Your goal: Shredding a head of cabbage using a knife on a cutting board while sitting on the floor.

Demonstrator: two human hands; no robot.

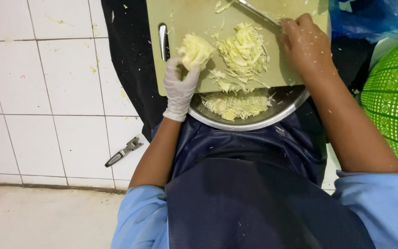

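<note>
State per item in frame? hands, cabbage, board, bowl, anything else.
left hand: gloved, gripping cabbage chunk
right hand: bare, holding knife
shredded cabbage: piled on cutting board
metal bowl: under board edge, partly filled with shreds
green basket: contents not visible

Shredded cabbage pile (pixel 244 51) filled middle of cutting board (pixel 185 18); bare board stayed open at top left. Green basket (pixel 392 92) blocked right side. White tile floor (pixel 47 78) at left lay open.
</note>
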